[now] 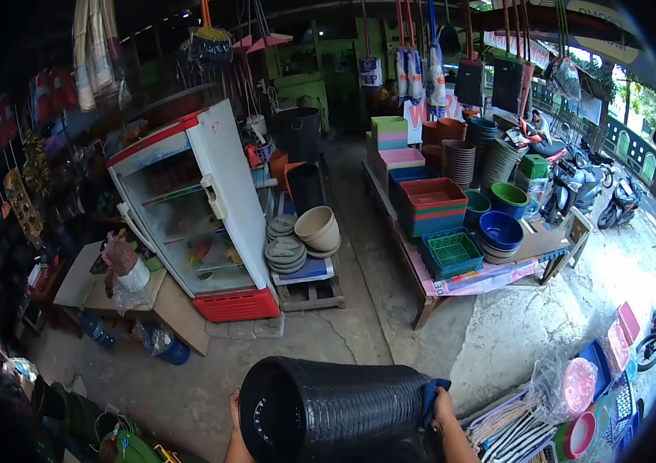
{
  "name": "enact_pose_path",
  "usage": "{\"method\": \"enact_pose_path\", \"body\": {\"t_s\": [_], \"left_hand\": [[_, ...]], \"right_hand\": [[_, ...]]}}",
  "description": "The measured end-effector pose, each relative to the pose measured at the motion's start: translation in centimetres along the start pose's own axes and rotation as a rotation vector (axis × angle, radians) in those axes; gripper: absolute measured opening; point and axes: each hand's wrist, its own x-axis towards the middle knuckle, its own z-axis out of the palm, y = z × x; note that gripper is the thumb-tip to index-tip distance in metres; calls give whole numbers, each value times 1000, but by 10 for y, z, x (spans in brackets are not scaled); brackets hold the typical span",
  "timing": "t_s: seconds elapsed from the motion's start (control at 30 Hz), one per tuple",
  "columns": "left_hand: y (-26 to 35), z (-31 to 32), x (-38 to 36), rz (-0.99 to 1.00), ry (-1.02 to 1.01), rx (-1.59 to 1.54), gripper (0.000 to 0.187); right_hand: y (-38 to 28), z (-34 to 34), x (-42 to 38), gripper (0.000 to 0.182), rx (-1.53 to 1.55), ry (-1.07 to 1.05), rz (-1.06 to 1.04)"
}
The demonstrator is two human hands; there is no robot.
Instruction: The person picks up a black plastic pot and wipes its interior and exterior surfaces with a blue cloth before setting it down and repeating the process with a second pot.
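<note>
Head camera view, bottom centre of the frame: a long stack of nested black buckets lies on its side between two bare hands, its wide open mouth facing left and its ridged rims running toward the right. The left hand is at the mouth end, against the outer rim, with its fingers partly hidden behind the stack. The right hand is at the narrower end, curled onto a dark blue cloth that lies against the buckets. Together the hands hold the stack above the grey concrete floor; how far the left fingers close is too hidden to tell.

Left of centre stands a leaning-looking fridge with a red base, and just right of it grey round items and a beige pot sit on a low stand. Right of centre, a long table bears stacked baskets, basins and pots, among them a green basket and a blue basin. Pink and blue plasticware fills the lower right, and motorbikes stand outside at upper right.
</note>
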Motion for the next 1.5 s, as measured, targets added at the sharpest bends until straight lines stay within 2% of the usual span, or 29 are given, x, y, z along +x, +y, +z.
{"method": "enact_pose_path", "body": {"t_s": [0.03, 0.07, 0.17, 0.23, 0.33, 0.47, 0.63, 0.7, 0.73, 0.83, 0.93, 1.03, 1.07, 1.1, 1.17, 1.23, 1.3, 1.43, 1.5], "left_hand": [[2, -4, 15, -21, -12, -49, 53], [9, 19, 24, -14, -40, -58, 52], [23, 44, 72, 71, -20, -27, 51], [31, 34, 121, 106, -23, 10, 49], [34, 22, 183, 46, -31, -32, 49], [49, 38, 290, -12, -125, -102, 50], [67, 76, 403, -106, -160, -109, 50], [73, 98, 446, -144, -250, -45, 50], [76, 112, 471, -157, -305, -10, 50], [74, 150, 549, -172, -444, 54, 51], [59, 182, 619, -146, -401, 161, 51], [37, 225, 692, -104, -393, 267, 50], [30, 248, 714, -179, -399, 235, 49], [22, 266, 735, -253, -396, 204, 47], [17, 304, 784, -187, -388, 221, 47], [19, 338, 826, -116, -348, 252, 46], [18, 362, 858, -61, -289, 267, 45], [2, 388, 911, 16, -157, 230, 44], [9, 398, 948, 65, 14, 121, 42]], "right_hand": [[-26, 26, -11, 31, -17, 15, 19], [-36, 37, -3, 31, -33, 26, 17], [-63, 74, 52, 30, -226, -37, -69], [-68, 98, 92, 30, -69, -38, -120], [-93, 136, 120, 30, -107, -12, -130], [-112, 182, 188, 32, -57, 17, -146], [-144, 221, 250, 31, 38, 57, -170], [-157, 236, 270, 31, 78, 123, -204], [-166, 246, 273, 30, 169, 71, -181], [-187, 259, 314, 29, 230, 93, -163], [-219, 286, 354, 29, 403, 53, -175], [-253, 308, 431, 30, 361, 138, -215], [-247, 298, 496, 32, 446, 55, -197], [-257, 299, 524, 32, 441, 48, -198], [-293, 328, 586, 36, 493, -58, -53], [-354, 367, 603, 39, 498, -110, -43], [-391, 389, 630, 39, 506, -254, -101], [-483, 445, 666, 37, 365, -182, -65], [-505, 465, 717, 37, 334, -202, -83]]}}
